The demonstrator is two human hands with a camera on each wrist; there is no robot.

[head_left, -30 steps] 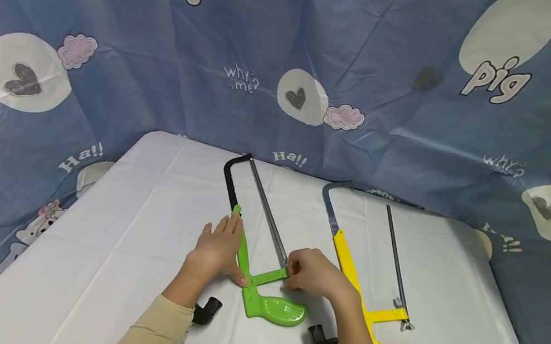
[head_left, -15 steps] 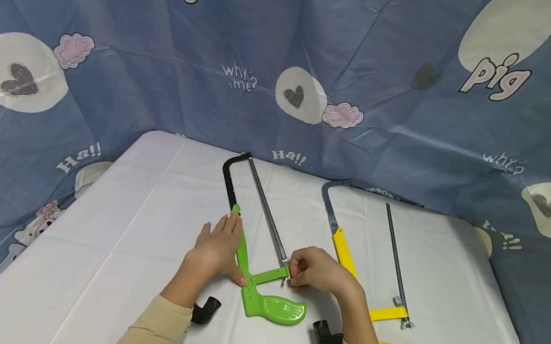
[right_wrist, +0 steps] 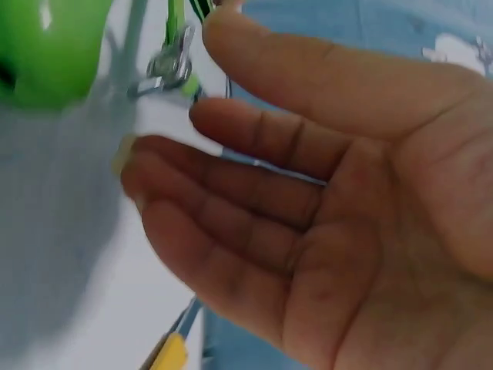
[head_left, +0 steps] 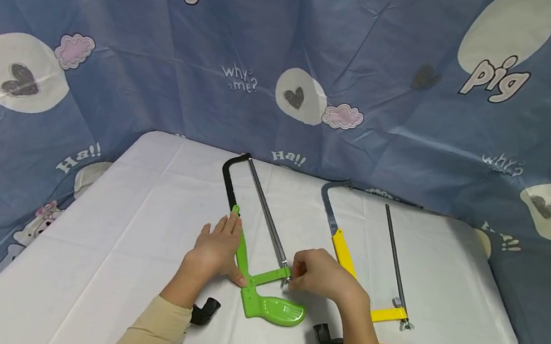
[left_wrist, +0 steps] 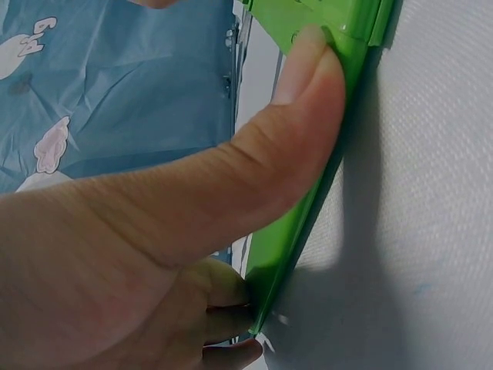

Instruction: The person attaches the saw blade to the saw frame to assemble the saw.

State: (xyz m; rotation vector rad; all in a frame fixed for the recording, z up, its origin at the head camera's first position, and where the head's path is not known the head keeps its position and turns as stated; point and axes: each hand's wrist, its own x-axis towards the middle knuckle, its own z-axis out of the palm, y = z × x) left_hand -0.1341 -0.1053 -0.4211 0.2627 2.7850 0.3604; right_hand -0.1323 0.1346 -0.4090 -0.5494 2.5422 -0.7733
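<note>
A green hacksaw [head_left: 243, 247] with a black front bow lies on the white table in the head view. My left hand [head_left: 217, 247] rests on its frame, fingers extended; in the left wrist view the thumb [left_wrist: 308, 85] presses the green frame [left_wrist: 273, 254]. My right hand [head_left: 322, 272] is just right of the saw's crossbar end. In the right wrist view a metal wing nut [right_wrist: 173, 65] sits near the thumb and forefinger tips, with a visible gap. The fingers are loosely bent and hold nothing. A grey blade [head_left: 268, 213] runs from bow to crossbar.
To the right lies a yellow hacksaw [head_left: 345, 252], partly hidden by my right forearm. Its dark rod-like blade [head_left: 395, 254] stands apart from the bow tip. Black camera mounts [head_left: 205, 311] show beside both wrists. A printed blue cloth [head_left: 388, 105] hangs behind the table.
My right hand has shifted slightly right, off the crossbar end, uncovering the wing nut there. The left hand and the green hacksaw have stayed in place.
</note>
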